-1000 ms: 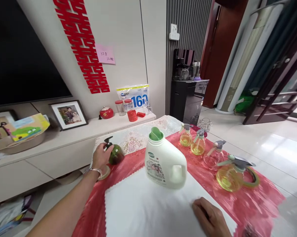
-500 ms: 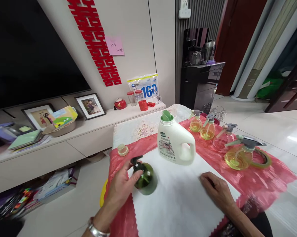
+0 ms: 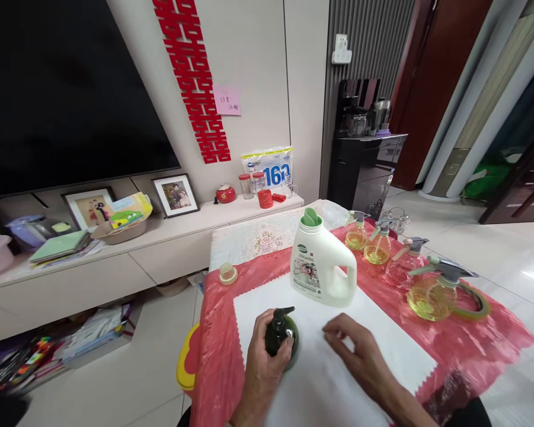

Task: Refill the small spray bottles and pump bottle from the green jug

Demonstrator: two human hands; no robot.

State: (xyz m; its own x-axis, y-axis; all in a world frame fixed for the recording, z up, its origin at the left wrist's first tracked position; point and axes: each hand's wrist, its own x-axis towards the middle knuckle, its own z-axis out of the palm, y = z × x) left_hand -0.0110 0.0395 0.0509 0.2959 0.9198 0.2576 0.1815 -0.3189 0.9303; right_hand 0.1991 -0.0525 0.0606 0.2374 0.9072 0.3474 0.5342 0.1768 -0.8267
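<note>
My left hand [image 3: 263, 366] grips a dark green round pump bottle [image 3: 283, 339] standing on the white cloth [image 3: 338, 379] near the table's front. My right hand [image 3: 353, 354] hovers just to the right of the bottle with fingers spread, holding nothing. Behind them stands a white detergent jug [image 3: 320, 265] with a green cap. A small cream cap [image 3: 227, 273] lies on the red table cover [image 3: 471, 332] at the left.
Several spray bottles with yellow liquid [image 3: 431, 290] line the table's right side. A low TV cabinet [image 3: 115, 261] with photo frames, jars and books runs along the left wall. A yellow stool [image 3: 184, 367] stands by the table's left edge. A black cabinet [image 3: 364, 166] stands behind.
My left hand carried the green pump bottle from the table's far left corner onto the white cloth in front of me. My right hand moved left toward it.
</note>
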